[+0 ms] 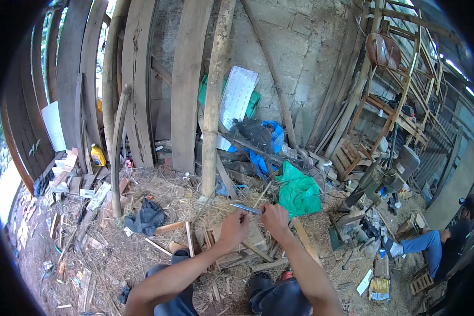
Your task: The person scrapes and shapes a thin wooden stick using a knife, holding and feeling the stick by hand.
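Note:
Both my hands meet in front of me, above the litter of wood offcuts. My right hand [275,218] is closed around one end of a slim grey blade-like tool [245,208], whose exact kind is too small to tell. Its other end points left, over the fingers of my left hand [234,227]. Those left fingers are curled and pressed together just under the tool; anything between them is hidden. Below my hands lie flat boards [250,237] and loose wood strips.
A green plastic sack [298,190] lies just beyond my right hand. A bamboo post [214,105] stands ahead, with a dark cloth [146,216] to its left. At right sits another person [437,242] near scattered tools. Wood scraps cover the ground.

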`<state>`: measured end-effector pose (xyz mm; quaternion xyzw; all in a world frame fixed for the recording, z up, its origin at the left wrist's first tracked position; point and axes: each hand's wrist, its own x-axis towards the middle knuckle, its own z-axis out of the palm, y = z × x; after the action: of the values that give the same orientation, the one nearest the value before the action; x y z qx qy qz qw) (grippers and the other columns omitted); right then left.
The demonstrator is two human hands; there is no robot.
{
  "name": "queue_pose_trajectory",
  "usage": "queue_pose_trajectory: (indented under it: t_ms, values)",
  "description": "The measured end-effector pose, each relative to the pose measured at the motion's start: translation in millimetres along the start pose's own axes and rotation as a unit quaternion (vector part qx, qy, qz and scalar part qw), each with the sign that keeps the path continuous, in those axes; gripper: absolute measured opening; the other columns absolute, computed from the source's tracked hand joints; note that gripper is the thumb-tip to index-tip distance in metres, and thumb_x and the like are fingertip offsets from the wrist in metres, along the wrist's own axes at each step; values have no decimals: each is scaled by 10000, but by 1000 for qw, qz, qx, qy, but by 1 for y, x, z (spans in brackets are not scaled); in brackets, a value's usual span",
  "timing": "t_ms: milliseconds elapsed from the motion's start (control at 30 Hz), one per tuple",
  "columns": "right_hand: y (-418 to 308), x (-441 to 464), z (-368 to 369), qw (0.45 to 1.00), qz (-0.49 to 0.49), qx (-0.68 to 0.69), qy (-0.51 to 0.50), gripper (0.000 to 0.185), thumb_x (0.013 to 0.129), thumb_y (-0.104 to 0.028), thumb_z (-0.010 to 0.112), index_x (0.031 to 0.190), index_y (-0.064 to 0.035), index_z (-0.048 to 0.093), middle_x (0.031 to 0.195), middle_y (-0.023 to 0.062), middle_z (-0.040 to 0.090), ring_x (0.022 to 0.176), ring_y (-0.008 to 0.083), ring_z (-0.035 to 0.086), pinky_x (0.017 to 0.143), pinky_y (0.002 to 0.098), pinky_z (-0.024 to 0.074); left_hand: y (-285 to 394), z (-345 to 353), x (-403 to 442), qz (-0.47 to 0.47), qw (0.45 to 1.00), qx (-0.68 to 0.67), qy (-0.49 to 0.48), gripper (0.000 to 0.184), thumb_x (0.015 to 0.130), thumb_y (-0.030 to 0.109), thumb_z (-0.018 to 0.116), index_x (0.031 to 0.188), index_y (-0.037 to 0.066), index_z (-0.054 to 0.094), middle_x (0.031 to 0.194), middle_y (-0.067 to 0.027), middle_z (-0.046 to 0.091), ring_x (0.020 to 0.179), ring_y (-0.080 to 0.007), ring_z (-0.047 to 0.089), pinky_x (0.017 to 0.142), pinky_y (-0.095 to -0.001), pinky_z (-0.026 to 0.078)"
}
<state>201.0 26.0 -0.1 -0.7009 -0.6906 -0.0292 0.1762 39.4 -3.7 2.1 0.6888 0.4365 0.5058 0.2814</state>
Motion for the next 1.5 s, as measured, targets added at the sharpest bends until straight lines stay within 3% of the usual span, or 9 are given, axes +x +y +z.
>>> queue_pose_trajectory:
  t_ms: [100,300,467,667,733,833,1067,1133,1500]
  values:
    - [-4,8,1,999,-9,-12,32,159,800,-189,547,801,-139,699,731,159,651,698,317,652,646,412,529,-8,5,6,-17,998,-40,37,137,838,112,584,829,-23,564,698,-199,613,632,-342,622,556,-384,467]
    - [73,7,14,974,224,-22,-28,214,799,-204,573,784,-20,682,815,179,667,809,324,660,701,396,540,12,-29,-9,13,999,27,-12,131,830,120,589,835,-7,560,704,-193,618,654,-359,620,579,-400,482]
    - [91,-13,17,961,275,-2,2,292,788,-265,571,805,6,677,829,226,652,815,382,639,726,452,522,3,-39,0,-14,999,42,-25,179,846,164,579,817,-10,550,691,-198,608,642,-384,596,576,-414,471]
    - [38,-3,11,976,140,136,93,223,783,-245,599,795,-39,685,691,231,621,678,397,623,640,458,516,-14,-23,6,-43,998,31,-44,172,847,178,583,848,6,599,706,-158,623,639,-272,611,598,-357,459]
    - [4,-11,-13,980,-1,144,135,154,768,-203,609,794,-71,683,627,197,609,606,375,613,573,447,508,-11,-20,8,-38,998,18,-44,177,859,177,566,854,4,601,686,-140,619,624,-237,609,591,-341,453]
    - [-7,-9,-3,991,-78,87,63,151,757,-211,581,793,-99,676,688,150,643,642,340,632,605,435,515,-7,-21,9,-55,993,-62,-79,182,873,154,530,879,-11,605,649,-165,583,565,-254,566,555,-351,426]
    - [13,1,-3,998,18,23,51,139,735,-208,597,781,-106,681,698,152,645,658,348,637,629,431,521,-9,-24,3,-57,987,-64,-136,240,899,197,483,869,-10,600,638,-86,549,566,-144,500,556,-308,405]
    - [37,9,0,984,173,4,47,174,762,-234,588,806,-98,688,711,172,645,694,364,638,672,444,521,-5,-25,-2,-36,987,-39,-150,260,906,215,470,864,-6,601,653,-72,557,593,-131,516,577,-301,416]
    - [40,-10,19,980,150,108,68,270,790,-228,560,698,8,653,649,268,582,672,419,608,619,481,491,10,-25,1,-85,983,-94,-131,227,917,176,453,864,15,604,603,-99,513,551,-180,512,547,-330,403]
